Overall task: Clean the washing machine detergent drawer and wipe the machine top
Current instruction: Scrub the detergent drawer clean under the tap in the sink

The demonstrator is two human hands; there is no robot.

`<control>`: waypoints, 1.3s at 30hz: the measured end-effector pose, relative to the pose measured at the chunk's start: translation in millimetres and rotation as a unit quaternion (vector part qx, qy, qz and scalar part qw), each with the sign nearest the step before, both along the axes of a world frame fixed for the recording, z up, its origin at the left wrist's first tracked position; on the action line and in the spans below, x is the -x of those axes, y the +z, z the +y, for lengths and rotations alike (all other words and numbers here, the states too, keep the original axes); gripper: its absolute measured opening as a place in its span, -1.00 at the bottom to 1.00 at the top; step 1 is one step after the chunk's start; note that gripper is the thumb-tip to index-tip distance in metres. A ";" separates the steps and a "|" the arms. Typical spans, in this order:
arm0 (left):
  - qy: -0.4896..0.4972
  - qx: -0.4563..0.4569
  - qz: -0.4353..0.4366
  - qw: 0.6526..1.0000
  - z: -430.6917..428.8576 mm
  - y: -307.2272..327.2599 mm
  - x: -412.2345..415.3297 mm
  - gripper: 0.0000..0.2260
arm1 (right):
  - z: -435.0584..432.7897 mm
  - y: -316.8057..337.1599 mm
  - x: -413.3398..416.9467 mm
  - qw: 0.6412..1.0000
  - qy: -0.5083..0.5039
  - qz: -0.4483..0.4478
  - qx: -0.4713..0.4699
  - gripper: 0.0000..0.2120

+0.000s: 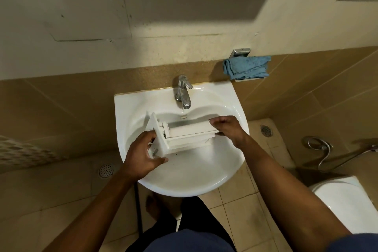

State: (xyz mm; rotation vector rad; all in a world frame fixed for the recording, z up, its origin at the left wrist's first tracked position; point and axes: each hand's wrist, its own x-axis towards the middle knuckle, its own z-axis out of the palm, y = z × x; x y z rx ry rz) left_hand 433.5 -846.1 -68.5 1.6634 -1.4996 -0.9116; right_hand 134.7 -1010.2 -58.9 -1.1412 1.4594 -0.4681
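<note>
The white detergent drawer (184,135) lies on its side inside the white basin (184,178), its flat front panel pointing left. My left hand (143,153) grips that front panel, thumb along its lower edge. My right hand (229,129) holds the drawer's rear end, fingers curled over the top and thumb under it. The chrome tap (183,92) stands just behind the drawer; no stream shows under its spout. A blue cloth (246,66) lies crumpled on a small wall shelf to the right of the tap. The washing machine is out of sight.
A toilet lid (343,196) sits at the lower right, with a hose sprayer (323,149) on the wall above it. Floor drains (106,170) lie on the tiled floor. My bare foot (153,206) stands under the basin. A cabinet overhangs above.
</note>
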 end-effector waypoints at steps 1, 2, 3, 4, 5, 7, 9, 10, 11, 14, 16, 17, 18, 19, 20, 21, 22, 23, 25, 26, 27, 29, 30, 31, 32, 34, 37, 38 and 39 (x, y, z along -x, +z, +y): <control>-0.006 0.007 -0.025 1.000 1.8 -3.1 -1.5 -0.35 | 1.7 1.2 3.3 1.000 -0.003 -0.012 0.013 -0.87; -0.011 0.015 -0.066 0.998 3.0 -5.1 -2.9 -0.36 | 3.1 1.5 6.9 0.999 -0.008 -0.021 0.023 -0.87; -0.015 0.028 -0.115 0.993 5.1 -6.2 -3.8 -0.37 | 5.5 0.8 9.8 0.999 -0.016 -0.036 0.026 -0.85; -0.022 0.047 -0.161 0.986 7.2 -6.7 -4.4 -0.38 | 8.1 -2.4 12.9 0.998 -0.023 -0.051 0.027 -0.81; -0.034 0.072 -0.200 0.977 9.2 -7.1 -4.5 -0.40 | 11.5 -5.2 14.8 0.997 -0.032 -0.069 0.022 -0.78; -0.061 0.130 -0.259 0.955 13.7 -8.0 -1.6 -0.45 | 19.1 -11.1 16.2 0.993 -0.062 -0.101 -0.002 -0.73; -0.075 0.160 -0.290 0.940 16.5 -9.4 3.4 -0.51 | 25.0 -15.0 15.5 0.988 -0.089 -0.123 -0.022 -0.69; -0.074 0.164 -0.295 0.939 17.1 -10.5 5.1 -0.53 | 26.8 -17.1 14.9 0.987 -0.095 -0.127 -0.025 -0.68; -0.066 0.164 -0.295 0.939 17.6 -12.2 6.1 -0.54 | 27.7 -19.2 13.9 0.987 -0.097 -0.128 -0.025 -0.67; -0.045 0.146 -0.286 0.946 21.1 -19.6 4.8 -0.51 | 26.5 -21.3 10.7 0.983 -0.111 -0.147 -0.021 -0.59; -0.044 0.138 -0.270 0.952 21.0 -20.2 3.2 -0.51 | 24.1 -16.4 7.4 0.981 -0.122 -0.151 -0.016 -0.55; -0.050 0.137 -0.261 0.954 20.1 -19.6 2.5 -0.51 | 22.3 -12.5 5.8 0.982 -0.121 -0.143 -0.014 -0.54; -0.056 0.136 -0.251 0.957 19.0 -18.4 2.5 -0.50 | 20.3 -8.2 4.7 0.985 -0.115 -0.127 -0.012 -0.55; -0.057 0.131 -0.238 0.961 17.7 -16.6 2.7 -0.50 | 17.1 -3.6 3.4 0.987 -0.110 -0.115 -0.009 -0.57; -0.053 0.124 -0.224 0.965 16.9 -13.2 4.2 -0.49 | 12.8 0.6 2.6 0.989 -0.105 -0.107 -0.004 -0.61; -0.044 0.115 -0.207 0.971 16.2 -8.8 6.5 -0.48 | 7.8 4.9 1.7 0.989 -0.105 -0.102 0.001 -0.68; -0.027 0.109 -0.186 0.976 15.4 -3.8 9.6 -0.47 | 2.4 9.8 -0.5 0.990 -0.105 -0.095 0.006 -0.73; -0.005 0.104 -0.157 0.982 14.0 1.5 12.4 -0.46 | -3.5 13.8 -3.8 0.991 -0.102 -0.086 0.011 -0.78; 0.040 0.083 -0.076 0.993 7.0 11.6 16.3 -0.42 | -16.6 21.5 -13.7 0.995 -0.085 -0.056 0.016 -0.86; 0.059 0.068 -0.041 0.995 0.5 16.8 16.8 -0.44 | -23.5 24.7 -19.1 0.997 -0.072 -0.037 0.013 -0.89; 0.078 0.052 -0.023 0.995 -6.9 19.9 15.2 -0.49 | -30.1 28.0 -25.1 0.999 -0.048 -0.012 0.005 -0.89; 0.109 0.002 -0.007 0.994 -21.0 21.8 9.0 -0.55 | -39.5 32.5 -35.1 0.998 0.011 0.056 -0.014 -0.91; 0.120 -0.026 0.007 0.992 -26.2 21.7 6.0 -0.57 | -42.7 33.6 -37.8 0.995 0.035 0.086 -0.024 -0.93; 0.130 -0.049 0.022 0.990 -30.2 21.3 3.3 -0.60 | -45.7 32.8 -38.7 0.992 0.052 0.112 -0.029 -0.92; 0.137 -0.064 0.039 0.988 -32.7 20.2 0.9 -0.62 | -47.2 32.0 -39.3 0.987 0.069 0.142 -0.027 -0.90; 0.141 -0.089 0.077 0.983 -35.2 17.7 -3.2 -0.65 | -53.5 27.0 -39.9 0.958 0.123 0.256 0.050 -0.86; 0.146 -0.121 0.143 0.971 -38.3 14.0 -7.0 -0.74 | -57.7 32.4 -48.7 0.913 0.122 0.322 0.219 -0.84; 0.152 -0.134 0.166 0.965 -39.8 12.8 -7.7 -0.80 | -58.9 38.3 -54.6 0.921 0.094 0.280 0.255 -0.84; 0.158 -0.146 0.186 0.959 -41.3 12.7 -8.5 -0.87 | -60.5 45.7 -61.5 0.930 0.068 0.230 0.280 -0.83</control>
